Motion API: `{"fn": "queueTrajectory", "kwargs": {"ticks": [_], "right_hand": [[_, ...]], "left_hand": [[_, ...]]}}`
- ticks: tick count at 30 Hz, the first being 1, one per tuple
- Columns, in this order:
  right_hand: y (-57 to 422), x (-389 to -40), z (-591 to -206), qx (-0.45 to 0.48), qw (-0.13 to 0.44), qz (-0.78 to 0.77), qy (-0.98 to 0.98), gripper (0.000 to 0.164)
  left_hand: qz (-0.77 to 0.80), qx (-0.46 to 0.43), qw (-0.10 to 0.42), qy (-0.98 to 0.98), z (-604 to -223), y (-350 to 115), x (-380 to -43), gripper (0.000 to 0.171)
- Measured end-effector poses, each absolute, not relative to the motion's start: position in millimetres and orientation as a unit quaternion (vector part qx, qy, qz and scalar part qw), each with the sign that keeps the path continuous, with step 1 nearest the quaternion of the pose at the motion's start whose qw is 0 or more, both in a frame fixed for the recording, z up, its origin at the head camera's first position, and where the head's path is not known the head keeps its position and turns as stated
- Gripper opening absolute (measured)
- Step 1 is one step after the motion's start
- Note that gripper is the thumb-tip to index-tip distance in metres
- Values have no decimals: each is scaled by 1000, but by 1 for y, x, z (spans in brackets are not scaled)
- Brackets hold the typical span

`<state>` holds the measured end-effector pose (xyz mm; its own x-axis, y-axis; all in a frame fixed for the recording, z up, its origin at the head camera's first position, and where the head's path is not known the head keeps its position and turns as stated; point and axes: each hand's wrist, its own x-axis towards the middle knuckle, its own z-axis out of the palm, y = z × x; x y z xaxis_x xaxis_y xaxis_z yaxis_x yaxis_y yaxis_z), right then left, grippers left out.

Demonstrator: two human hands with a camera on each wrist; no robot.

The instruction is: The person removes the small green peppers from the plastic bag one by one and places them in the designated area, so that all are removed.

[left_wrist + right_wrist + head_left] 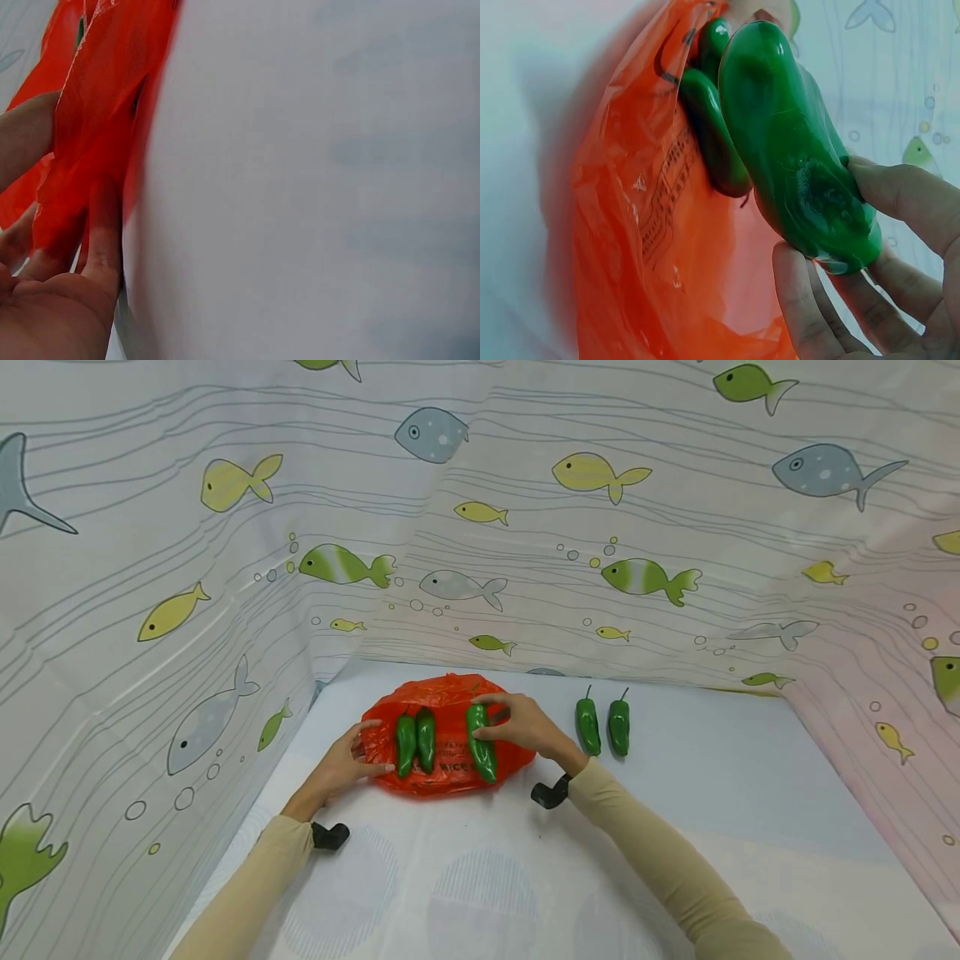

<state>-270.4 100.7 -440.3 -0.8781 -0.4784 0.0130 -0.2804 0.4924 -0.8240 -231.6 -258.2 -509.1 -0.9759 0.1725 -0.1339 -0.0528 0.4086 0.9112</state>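
Note:
My right hand [517, 722] pinches a glossy green chili pepper [482, 747] between thumb and fingers, over the right part of a red plastic bag [450, 783]. In the right wrist view this pepper [784, 142] slants in front of the bag, its lower end by the fingertips. Two more green peppers [406, 746] [425, 741] lie side by side on the left part of the bag. At the bag's left edge, my left hand [347, 767] holds the plastic; in the left wrist view some fingers show through the thin red film [112, 120].
Two other green peppers [588, 727] [618, 727] lie upright in view on the white table [720, 768], right of the bag. A fish-patterned curtain [525, 543] walls the back and both sides. Each wrist carries a black camera mount [551, 792].

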Motion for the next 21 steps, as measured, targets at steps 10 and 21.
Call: {"fn": "queueTrajectory", "kwargs": {"ticks": [10, 21], "right_hand": [[117, -271, -438, -211, 104, -452, 861, 57], [137, -273, -438, -205, 94, -466, 856, 58]], "left_hand": [[546, 43, 100, 831, -509, -258, -231, 92], [537, 33, 107, 836, -508, -259, -231, 90]]}}
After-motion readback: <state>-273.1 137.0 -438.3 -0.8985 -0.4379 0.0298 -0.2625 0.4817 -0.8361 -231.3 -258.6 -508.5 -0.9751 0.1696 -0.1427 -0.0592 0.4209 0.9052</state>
